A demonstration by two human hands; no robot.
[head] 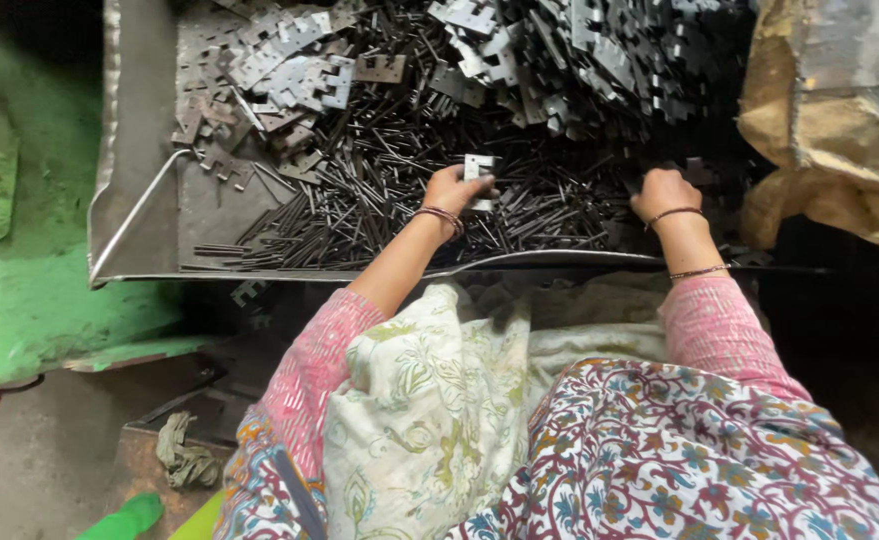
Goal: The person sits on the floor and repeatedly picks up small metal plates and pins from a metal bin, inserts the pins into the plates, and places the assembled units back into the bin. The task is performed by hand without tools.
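My left hand [454, 190] holds a small notched metal hinge plate [479, 168] just above a heap of thin dark metal pins [379, 190]. My right hand [664, 192] rests knuckles-up in the same pins further right, fingers curled down into them; what it grips is hidden. Both wrists wear thin bangles. A pile of silvery hinge plates [519, 50] fills the far part of the metal tray [139, 150].
A green painted surface [29, 290] lies left of the tray. A brown sack [829, 110] bulges at the right. A floral cloth [429, 400] covers my lap. A crumpled rag [184, 455] lies low left on a rusty box.
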